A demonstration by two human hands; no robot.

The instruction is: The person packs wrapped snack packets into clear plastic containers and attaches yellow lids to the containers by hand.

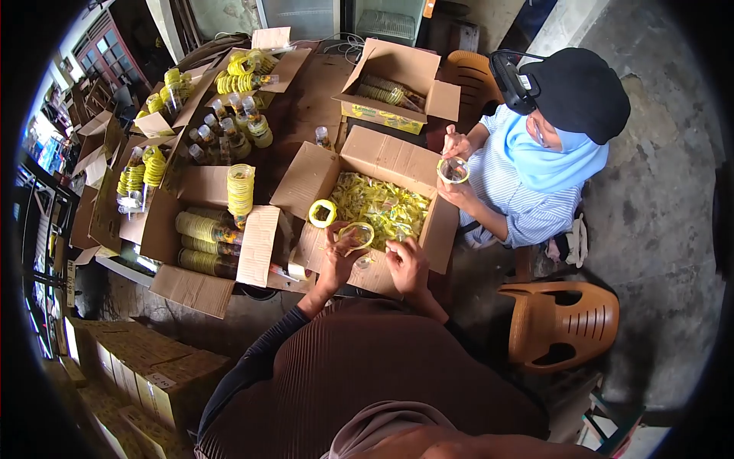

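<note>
My left hand (pixel 336 262) is closed around a clear plastic cup with a yellow rim (pixel 357 236), held tilted above the near side of an open cardboard box (pixel 391 157). Inside that box lies a heap of small yellow sachets (pixel 382 203). To the right of the cup is my right hand (pixel 408 265), its fingers curled together at the box's near edge; whatever is between them, I cannot make out. A second yellow-rimmed cup (pixel 322 213) rests at the box's left corner, beside my left hand.
On the left, a carton (pixel 164 229) holds stacked yellow-rimmed cups, with a tall cup stack (pixel 240 191) at its edge. Several clear bottle-like containers (pixel 229 130) stand behind. Another person (pixel 535 153) holds a cup (pixel 453 170) at right. An orange chair (pixel 566 325) stands nearby.
</note>
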